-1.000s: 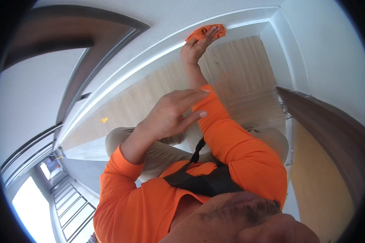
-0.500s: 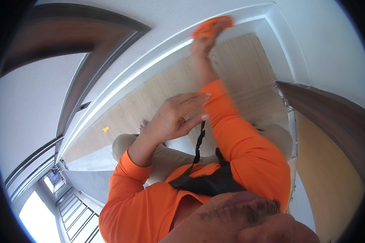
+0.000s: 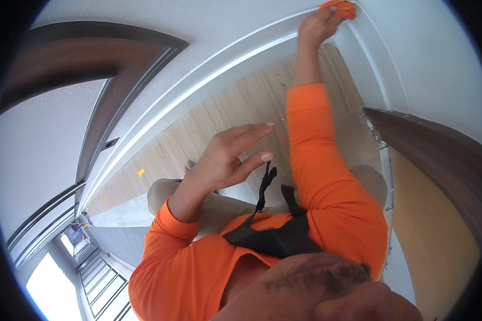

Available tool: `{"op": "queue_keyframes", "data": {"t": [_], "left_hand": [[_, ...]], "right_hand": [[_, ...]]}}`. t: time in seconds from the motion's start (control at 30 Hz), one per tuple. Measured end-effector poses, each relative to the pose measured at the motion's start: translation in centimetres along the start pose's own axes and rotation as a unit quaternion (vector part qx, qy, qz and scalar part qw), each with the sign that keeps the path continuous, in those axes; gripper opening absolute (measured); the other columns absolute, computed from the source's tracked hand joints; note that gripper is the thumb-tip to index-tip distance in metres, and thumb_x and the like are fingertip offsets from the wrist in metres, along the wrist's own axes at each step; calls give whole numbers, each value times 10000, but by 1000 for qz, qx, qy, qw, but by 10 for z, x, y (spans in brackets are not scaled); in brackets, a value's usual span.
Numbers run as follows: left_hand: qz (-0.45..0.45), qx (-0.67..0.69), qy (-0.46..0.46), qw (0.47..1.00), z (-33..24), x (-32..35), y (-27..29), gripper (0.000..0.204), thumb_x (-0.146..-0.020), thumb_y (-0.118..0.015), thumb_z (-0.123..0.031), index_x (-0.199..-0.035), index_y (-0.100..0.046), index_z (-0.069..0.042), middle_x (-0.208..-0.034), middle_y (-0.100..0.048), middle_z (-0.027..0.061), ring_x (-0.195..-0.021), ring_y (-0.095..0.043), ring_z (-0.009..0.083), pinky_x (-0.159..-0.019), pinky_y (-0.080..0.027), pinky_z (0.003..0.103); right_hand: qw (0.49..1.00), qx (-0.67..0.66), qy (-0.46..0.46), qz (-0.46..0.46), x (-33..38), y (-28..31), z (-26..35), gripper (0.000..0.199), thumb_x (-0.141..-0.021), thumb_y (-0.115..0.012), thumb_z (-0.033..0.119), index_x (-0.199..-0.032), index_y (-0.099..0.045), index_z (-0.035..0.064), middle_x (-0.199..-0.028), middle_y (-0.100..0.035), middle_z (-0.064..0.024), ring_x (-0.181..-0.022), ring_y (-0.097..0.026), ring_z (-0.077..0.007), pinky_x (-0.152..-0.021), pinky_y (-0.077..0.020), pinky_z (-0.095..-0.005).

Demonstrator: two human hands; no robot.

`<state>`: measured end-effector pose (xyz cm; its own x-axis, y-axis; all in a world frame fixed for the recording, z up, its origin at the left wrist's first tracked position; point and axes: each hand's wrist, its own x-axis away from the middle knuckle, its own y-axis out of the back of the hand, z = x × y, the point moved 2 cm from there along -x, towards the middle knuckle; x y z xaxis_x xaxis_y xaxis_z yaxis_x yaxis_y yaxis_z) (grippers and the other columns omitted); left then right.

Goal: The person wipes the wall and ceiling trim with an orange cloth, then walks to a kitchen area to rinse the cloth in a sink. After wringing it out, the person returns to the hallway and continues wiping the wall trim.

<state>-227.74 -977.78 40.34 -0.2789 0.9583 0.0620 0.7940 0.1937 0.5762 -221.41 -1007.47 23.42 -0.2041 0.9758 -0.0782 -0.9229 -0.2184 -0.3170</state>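
Observation:
My right hand is stretched far forward, closed around a bunched orange cloth. The cloth is against the top of the white baseboard, where two walls meet in the corner. My left hand hovers over the wood-look floor in front of my body. Its fingers reach out straight with the thumb apart, and nothing is in it. A twisted black strap hangs just below the left thumb; whether the two touch, I cannot tell.
To the left stands a dark brown door frame. A dark brown board and a rough-edged light wood panel are close on my right. A small yellow piece lies on the floor. Far left, a dark railing is visible.
My right hand has moved forward and right along the baseboard with the orange cloth, into the corner. The left hand has barely moved.

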Motion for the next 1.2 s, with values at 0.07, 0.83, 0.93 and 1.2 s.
{"op": "queue_keyframes", "data": {"t": [0.07, 0.83, 0.93, 1.2], "left_hand": [[-4, 11, -8, 1000, 2, -6, -8, 456, -907, -738, -175, -1298, -608, 20, -1227, -678, 206, -1106, -677, 356, -940, -529, 404], [-27, 163, -141, 976, 95, 69, 86, 375, -979, -635, -161, -1281, -604, 59, -1149, -712, 209, -1010, -722, 296, -880, -565, 381], [-49, 275, -145, 949, 93, 108, 128, 355, -1021, -565, -185, -1269, -608, 65, -1102, -720, 216, -968, -724, 279, -858, -573, 376], [44, 408, -186, 893, 128, 142, 147, 359, -1048, -502, -188, -1253, -601, 89, -1060, -720, 216, -956, -716, 253, -852, -576, 358]], "right_hand": [[990, 47, 132, -27, 29, -28, -37, 641, -1086, -334, 340, -1581, -116, -4, -1565, -314, -212, -1442, -337, -322, -1196, -224, -404], [986, 125, 106, -32, 300, -169, -92, 749, -1080, -318, 424, -1588, 28, -6, -1659, 25, -245, -1528, 80, -433, -1233, 22, -546], [980, 71, 72, -173, 158, -109, -54, 489, -1094, -340, 442, -1312, -303, 6, -1320, -290, -156, -1237, -284, -277, -1079, -267, -366], [950, 268, 103, -123, 324, -195, -106, 549, -1101, -252, 238, -1575, -151, -20, -1610, -199, -268, -1520, -135, -386, -1248, -67, -429]]}}
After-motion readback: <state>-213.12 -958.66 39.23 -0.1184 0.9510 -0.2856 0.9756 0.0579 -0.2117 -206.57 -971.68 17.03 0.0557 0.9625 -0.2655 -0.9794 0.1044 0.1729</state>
